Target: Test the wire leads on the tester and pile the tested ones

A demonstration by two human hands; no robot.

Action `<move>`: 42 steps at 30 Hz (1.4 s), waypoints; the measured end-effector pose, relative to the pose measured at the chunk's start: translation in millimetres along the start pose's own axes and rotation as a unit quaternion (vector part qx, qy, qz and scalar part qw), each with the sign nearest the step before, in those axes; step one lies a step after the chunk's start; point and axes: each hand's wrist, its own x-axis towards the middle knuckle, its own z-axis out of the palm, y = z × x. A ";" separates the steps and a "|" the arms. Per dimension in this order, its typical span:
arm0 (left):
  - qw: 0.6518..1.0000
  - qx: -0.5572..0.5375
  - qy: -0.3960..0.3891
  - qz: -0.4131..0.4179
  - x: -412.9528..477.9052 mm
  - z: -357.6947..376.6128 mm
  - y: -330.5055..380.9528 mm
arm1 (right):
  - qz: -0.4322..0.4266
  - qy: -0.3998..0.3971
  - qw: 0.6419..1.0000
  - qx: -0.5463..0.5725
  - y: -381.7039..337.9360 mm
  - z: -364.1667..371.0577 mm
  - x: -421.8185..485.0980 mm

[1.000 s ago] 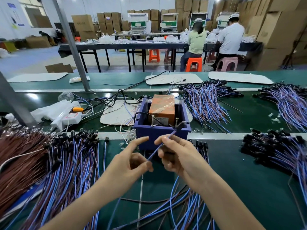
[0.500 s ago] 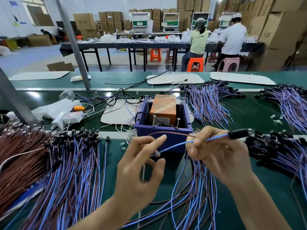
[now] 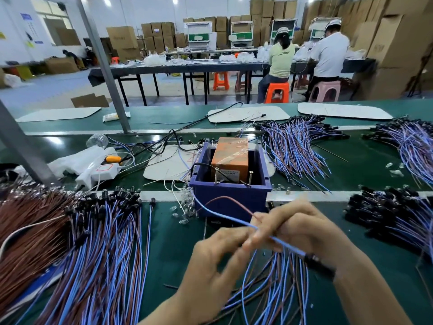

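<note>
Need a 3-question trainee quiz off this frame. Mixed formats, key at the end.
1. True or false: the orange tester sits inside the blue bin.
2. The black plug of the lead gripped by the right hand is: A on the tester's screws; B by that hand's wrist; C in the left pile.
3. Fill in: the all-brown wires lie on the person's far ___.
Key: 1 true; 2 B; 3 left.
</note>
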 end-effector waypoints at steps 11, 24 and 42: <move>0.893 -0.327 0.152 -0.269 47.0 -34.7 18.3 | 0.348 -0.035 0.921 -0.170 12.8 -7.1 -12.1; 0.946 -0.132 -0.102 -0.278 42.9 2.1 9.5 | 0.058 0.337 0.938 -0.058 0.0 17.7 37.8; 0.972 -0.120 0.052 -0.195 89.5 -9.6 12.9 | 0.066 0.394 0.911 -0.098 2.7 20.0 37.9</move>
